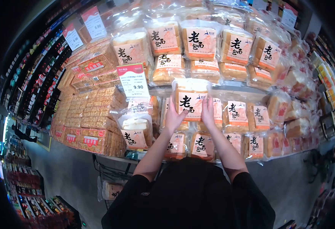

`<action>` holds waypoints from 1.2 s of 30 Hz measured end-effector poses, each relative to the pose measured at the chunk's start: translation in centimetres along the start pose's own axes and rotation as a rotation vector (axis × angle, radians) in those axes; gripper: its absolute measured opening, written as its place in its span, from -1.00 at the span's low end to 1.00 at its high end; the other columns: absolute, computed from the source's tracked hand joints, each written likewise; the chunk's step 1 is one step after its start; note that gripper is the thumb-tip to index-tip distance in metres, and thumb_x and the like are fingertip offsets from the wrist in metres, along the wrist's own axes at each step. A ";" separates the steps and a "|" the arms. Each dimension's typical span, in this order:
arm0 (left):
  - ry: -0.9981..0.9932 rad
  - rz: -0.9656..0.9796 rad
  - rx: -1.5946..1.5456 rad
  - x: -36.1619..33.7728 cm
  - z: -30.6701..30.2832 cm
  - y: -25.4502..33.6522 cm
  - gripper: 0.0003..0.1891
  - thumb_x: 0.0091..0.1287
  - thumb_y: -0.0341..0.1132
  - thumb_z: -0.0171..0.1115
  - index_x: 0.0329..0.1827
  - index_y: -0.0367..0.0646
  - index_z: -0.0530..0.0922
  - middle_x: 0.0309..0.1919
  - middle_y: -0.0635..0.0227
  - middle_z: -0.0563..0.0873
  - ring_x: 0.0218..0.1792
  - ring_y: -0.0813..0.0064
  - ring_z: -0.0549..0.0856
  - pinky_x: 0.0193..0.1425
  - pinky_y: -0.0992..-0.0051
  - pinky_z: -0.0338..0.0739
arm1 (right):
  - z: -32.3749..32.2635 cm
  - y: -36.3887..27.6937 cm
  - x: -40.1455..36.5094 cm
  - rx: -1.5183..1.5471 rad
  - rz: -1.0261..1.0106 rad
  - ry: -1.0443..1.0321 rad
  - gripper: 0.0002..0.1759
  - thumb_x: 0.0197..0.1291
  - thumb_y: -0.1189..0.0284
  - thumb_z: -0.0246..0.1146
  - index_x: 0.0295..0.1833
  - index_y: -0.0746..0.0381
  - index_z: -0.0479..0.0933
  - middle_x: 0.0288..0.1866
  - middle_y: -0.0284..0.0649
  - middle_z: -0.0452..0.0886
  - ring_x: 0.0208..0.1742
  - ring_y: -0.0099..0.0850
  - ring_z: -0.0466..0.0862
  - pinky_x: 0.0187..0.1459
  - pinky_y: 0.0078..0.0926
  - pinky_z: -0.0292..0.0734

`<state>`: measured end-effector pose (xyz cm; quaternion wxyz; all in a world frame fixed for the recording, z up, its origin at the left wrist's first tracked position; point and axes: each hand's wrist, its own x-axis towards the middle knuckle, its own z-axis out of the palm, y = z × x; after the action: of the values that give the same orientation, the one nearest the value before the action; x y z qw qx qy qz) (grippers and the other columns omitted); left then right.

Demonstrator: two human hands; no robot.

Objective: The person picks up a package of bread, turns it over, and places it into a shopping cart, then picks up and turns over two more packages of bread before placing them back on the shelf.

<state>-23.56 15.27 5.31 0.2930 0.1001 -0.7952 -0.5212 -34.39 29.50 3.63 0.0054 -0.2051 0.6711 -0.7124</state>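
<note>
Between my two hands is a clear bag of bread (192,91) with an orange and white label and large black characters. My left hand (174,116) presses its left side, thumb across the label's lower part. My right hand (208,113) lies along the right side. The white top of the loaf faces up toward me. Below it stands a row of matching bread bags (203,145), and another bread bag (237,113) sits just right of my right hand. Behind, more bread bags (201,40) are stacked in tiers.
A price sign (133,82) reading 9.90 stands left of my hands. Stacked packs of brown pastry blocks (87,114) fill the display's left side. Bagged loaves (299,128) pile up at the right. Stocked shelves (33,72) run along the far left.
</note>
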 end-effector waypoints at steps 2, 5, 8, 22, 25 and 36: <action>0.036 0.008 0.049 -0.1 0.4 -1.1 0.04 0.16 -0.36 0.42 0.61 -0.26 -0.11 0.48 -0.13 0.30 0.47 0.03 0.37 0.49 0.22 0.30 | -0.3 0.8 0.3 0.027 0.019 -0.041 -0.36 0.54 0.15 0.03 0.51 0.35 0.14 0.38 0.01 0.44 0.38 -0.23 0.43 0.39 -0.34 0.27; 0.087 0.085 0.126 -0.1 0.6 -1.3 0.02 0.17 -0.37 0.40 0.61 -0.25 -0.10 0.45 -0.13 0.35 0.46 0.05 0.39 0.48 0.25 0.30 | -1.2 1.1 0.3 0.135 -0.013 -0.099 -0.36 0.54 0.18 0.02 0.53 0.34 0.11 0.47 -0.01 0.35 0.45 -0.24 0.35 0.44 -0.34 0.21; 0.017 0.025 0.079 -0.6 -0.5 -0.3 -0.04 0.20 -0.35 0.38 0.59 -0.25 -0.04 0.40 -0.09 0.43 0.44 0.10 0.42 0.47 0.27 0.31 | -2.0 2.9 -0.4 0.175 -0.057 -0.149 -0.36 0.57 0.16 -0.08 0.55 0.35 0.09 0.47 -0.05 0.32 0.46 -0.30 0.31 0.45 -0.38 0.19; -0.001 -0.135 0.127 -0.6 -0.3 0.8 -0.23 0.34 -0.06 0.33 0.45 -0.28 0.19 0.16 -0.11 0.63 0.23 -0.09 0.59 0.27 0.16 0.47 | -0.4 -0.2 -0.8 -0.108 0.064 0.015 -0.41 0.56 0.11 -0.08 0.44 0.34 0.24 0.18 0.13 0.60 0.24 -0.07 0.58 0.28 -0.25 0.40; -0.008 -0.131 0.144 -0.4 -0.4 0.0 -0.23 0.35 -0.05 0.31 0.47 -0.27 0.16 0.19 -0.13 0.60 0.24 -0.10 0.58 0.29 0.16 0.46 | -0.7 -0.9 -0.6 -0.158 0.091 0.009 -0.38 0.54 0.06 -0.06 0.42 0.34 0.25 0.18 0.17 0.59 0.24 -0.03 0.59 0.27 -0.23 0.41; 0.004 0.031 0.111 -0.2 0.3 -1.3 -0.10 0.32 -0.34 0.28 0.58 -0.37 -0.12 0.43 -0.20 0.34 0.46 0.01 0.37 0.50 0.27 0.25 | -1.5 1.2 -0.1 -0.106 -0.020 -0.095 -0.29 0.55 0.08 -0.06 0.54 0.38 0.05 0.37 0.23 0.42 0.41 -0.02 0.44 0.38 -0.22 0.30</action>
<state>-23.75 15.06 3.98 0.2967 0.1049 -0.8238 -0.4715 -35.04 30.82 2.41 0.0194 -0.2453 0.7049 -0.6652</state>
